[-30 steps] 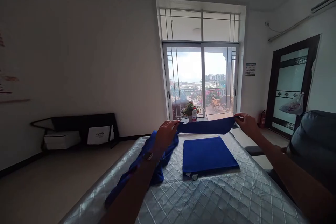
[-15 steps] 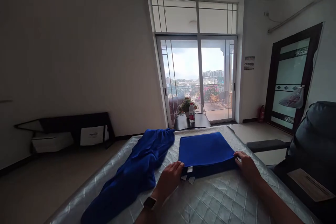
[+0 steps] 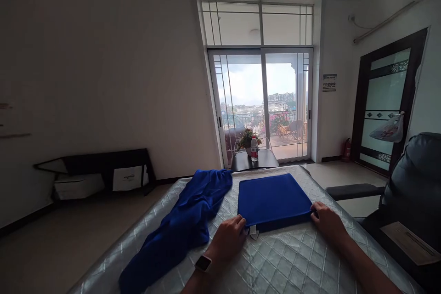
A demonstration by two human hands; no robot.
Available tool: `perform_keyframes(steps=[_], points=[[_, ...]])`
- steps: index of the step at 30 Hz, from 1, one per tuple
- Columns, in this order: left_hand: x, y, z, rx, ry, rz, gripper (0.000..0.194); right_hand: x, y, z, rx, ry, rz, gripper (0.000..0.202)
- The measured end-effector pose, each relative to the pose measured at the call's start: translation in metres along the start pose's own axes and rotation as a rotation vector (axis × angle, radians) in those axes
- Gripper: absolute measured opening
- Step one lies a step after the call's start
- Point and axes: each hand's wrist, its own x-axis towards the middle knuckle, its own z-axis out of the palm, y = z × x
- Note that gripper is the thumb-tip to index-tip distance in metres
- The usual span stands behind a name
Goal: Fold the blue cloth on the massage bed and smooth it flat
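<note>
Dim room, backlit by bright glass doors (image 3: pixel 263 101); walls dark, wide-angle edges visibly stretched.

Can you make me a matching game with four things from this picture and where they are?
Things
1. Crumpled blue cloth
2. Bottle with a red cap
3. Plastic bag
4. Watch

Places
A. Hanging on the dark-framed door
B. On the left wrist
C. On the quilted silver cover, left of the folded blue cloth
D. On the small dark table, by the plant

Right pairs: 1-C, 2-D, 3-A, 4-B
</note>
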Motion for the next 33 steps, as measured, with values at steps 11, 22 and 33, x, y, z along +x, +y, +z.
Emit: perform_keyframes(steps=[11, 22, 33], points=[[0.008, 0.006, 0.001, -0.031, 0.144, -0.022, 0.022, 0.006, -0.007, -0.003, -0.21, 0.031, -0.141, 0.017], [0.008, 0.004, 0.032, -0.245, -0.228, 0.08, 0.063, 0.006, 0.003, 0.032, 0.041, -0.179, -0.238, 0.05], [-0.005, -0.062, -0.069, -0.022, -0.306, -0.416, 0.04, 0.009, 0.019, 0.049, 0.062, -0.063, -0.297, 0.054]])
